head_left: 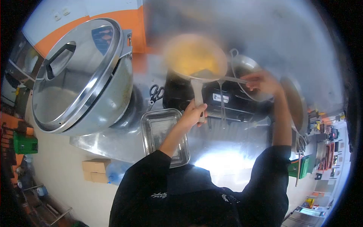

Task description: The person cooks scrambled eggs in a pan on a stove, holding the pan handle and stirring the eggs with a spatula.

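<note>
My left hand [194, 114] is closed round the pale handle of a frying pan [197, 90]. Yellow food [196, 58] fills the pan, though haze blurs its surface. My right hand [262, 82] pinches the end of a metal spatula [235, 80], whose blade reaches into the pan's near side. Beneath the pan stands a black gas stove [242, 102]. Another thin metal utensil [222, 102] lies over the stove front, between my hands. A second pan [244, 64] rests on the stove's right part, behind my right hand.
A large lidded steel pot [109, 102] stands on the left of the steel counter [102, 145]. Black scissors [154, 94] lie beside it. Near my left forearm sits a rectangular glass dish [145, 132]. A large round pan [297, 102] is right of my right arm.
</note>
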Available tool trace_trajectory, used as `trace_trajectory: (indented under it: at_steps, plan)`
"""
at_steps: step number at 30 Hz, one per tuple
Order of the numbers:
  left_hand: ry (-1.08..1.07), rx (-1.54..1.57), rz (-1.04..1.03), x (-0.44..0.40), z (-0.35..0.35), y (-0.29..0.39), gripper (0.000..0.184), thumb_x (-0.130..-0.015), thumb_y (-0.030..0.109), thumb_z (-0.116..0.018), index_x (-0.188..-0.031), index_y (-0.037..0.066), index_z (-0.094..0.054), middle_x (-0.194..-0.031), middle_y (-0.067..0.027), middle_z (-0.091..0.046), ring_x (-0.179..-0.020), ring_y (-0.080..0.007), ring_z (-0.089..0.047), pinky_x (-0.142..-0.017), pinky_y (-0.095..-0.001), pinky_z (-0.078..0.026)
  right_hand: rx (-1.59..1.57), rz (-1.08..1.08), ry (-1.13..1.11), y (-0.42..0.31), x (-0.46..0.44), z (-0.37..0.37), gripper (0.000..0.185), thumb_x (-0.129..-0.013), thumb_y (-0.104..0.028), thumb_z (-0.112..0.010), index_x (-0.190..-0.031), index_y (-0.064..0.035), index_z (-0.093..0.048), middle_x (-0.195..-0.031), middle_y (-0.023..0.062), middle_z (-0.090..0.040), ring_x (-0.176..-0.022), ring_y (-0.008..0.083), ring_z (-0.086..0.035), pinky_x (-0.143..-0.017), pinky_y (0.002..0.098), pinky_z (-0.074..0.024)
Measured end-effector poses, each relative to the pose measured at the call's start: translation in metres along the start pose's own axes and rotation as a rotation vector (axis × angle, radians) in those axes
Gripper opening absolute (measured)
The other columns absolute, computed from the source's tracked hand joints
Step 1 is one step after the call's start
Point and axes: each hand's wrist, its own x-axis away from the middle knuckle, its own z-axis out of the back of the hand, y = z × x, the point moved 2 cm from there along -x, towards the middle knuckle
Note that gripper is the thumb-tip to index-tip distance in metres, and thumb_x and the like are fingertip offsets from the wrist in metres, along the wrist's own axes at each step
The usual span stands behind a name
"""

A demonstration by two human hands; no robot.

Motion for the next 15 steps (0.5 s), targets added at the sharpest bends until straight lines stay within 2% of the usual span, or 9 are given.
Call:
trace_trajectory:
  at_steps: [3, 6, 9, 15]
  plan:
    - [-0.001, -0.021, 0.008, 0.001, 0.000, 0.003, 0.028, -0.092, 0.021, -0.049, -0.114, 0.008, -0.036, -0.073, -0.0068, -0.053, -0.052, -0.0177, -0.056, -0.034, -0.0266, -0.035, 0.101, -0.033, 0.008, -0.025, -0.008, -0.013, 0.031, -0.082, -0.016, -0.066, -0.112, -0.0076, -0.064, -0.075, 0.0015, -0.063, -0.065, 0.0069, -0.055, -0.049, 0.0221, -0.0399]
    - [-0.012, -0.038, 0.006, -0.001, 0.001, 0.002, 0.028, -0.093, 0.020, -0.048, -0.115, 0.007, -0.035, -0.073, -0.0076, -0.054, -0.052, -0.0176, -0.057, -0.033, -0.0261, -0.036, -0.031, -0.007, -0.018, -0.021, -0.029, -0.035, 0.031, -0.082, -0.015, -0.064, -0.111, -0.0064, -0.064, -0.070, 0.0025, -0.060, -0.060, 0.0076, -0.053, -0.047, 0.0216, -0.0385]
    - [-0.024, -0.018, -0.002, -0.004, 0.003, -0.002, 0.027, -0.093, 0.020, -0.047, -0.114, 0.008, -0.034, -0.073, -0.0073, -0.053, -0.052, -0.0172, -0.057, -0.033, -0.0259, -0.035, -0.047, 0.088, -0.035, -0.020, -0.051, -0.055, 0.031, -0.081, -0.015, -0.063, -0.108, -0.0007, -0.063, -0.070, 0.0057, -0.061, -0.061, 0.0118, -0.056, -0.053, 0.0266, -0.0425]
    - [-0.034, -0.022, 0.001, -0.002, 0.002, 0.002, 0.027, -0.094, 0.019, -0.046, -0.114, 0.008, -0.034, -0.072, -0.0071, -0.053, -0.051, -0.0169, -0.056, -0.033, -0.0254, -0.034, -0.244, 0.010, 0.060, -0.040, -0.071, -0.100, 0.030, -0.080, -0.013, -0.060, -0.107, 0.0007, -0.061, -0.065, 0.0065, -0.058, -0.054, 0.0121, -0.053, -0.046, 0.0264, -0.0411]
